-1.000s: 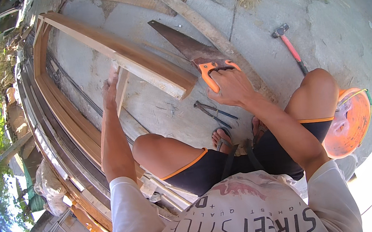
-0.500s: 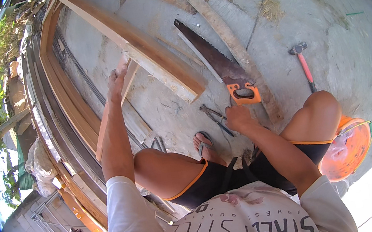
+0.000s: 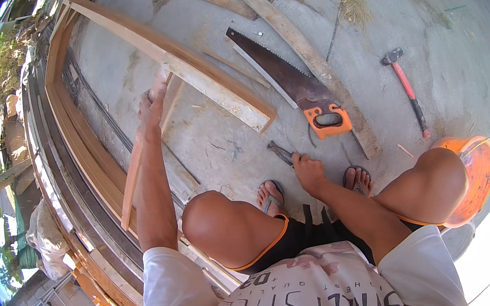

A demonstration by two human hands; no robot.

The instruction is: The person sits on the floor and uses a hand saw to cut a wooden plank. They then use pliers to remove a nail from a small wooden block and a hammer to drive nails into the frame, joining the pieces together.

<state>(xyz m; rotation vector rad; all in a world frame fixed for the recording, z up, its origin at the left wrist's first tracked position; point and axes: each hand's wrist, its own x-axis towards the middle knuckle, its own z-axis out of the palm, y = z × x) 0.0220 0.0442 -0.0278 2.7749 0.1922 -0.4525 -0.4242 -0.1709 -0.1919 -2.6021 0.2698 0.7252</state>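
My left hand (image 3: 152,106) is closed around a narrow wooden crosspiece (image 3: 132,189), close to where it meets a long plank (image 3: 215,92) of a wooden frame. The forearm hides part of the crosspiece. The plank slants from the far left toward the middle, its near end above the concrete. My right hand (image 3: 309,171) grips the handles of dark metal pincers (image 3: 280,151), jaws pointing away to the left. Just beyond them lies a handsaw (image 3: 284,76) with an orange handle, its blade pointing far left.
A hammer (image 3: 404,85) with a red and black handle rests at the right. An orange bucket (image 3: 477,175) stands beside my right knee. A long weathered board (image 3: 306,52) lies beyond the saw. Stacked timber (image 3: 60,159) runs along the left. My sandalled feet (image 3: 271,198) are near the pincers.
My right hand has closed on the pincers' handles and drawn slightly left and nearer. My knees have spread, showing the other foot. The left hand keeps its hold on the crosspiece.
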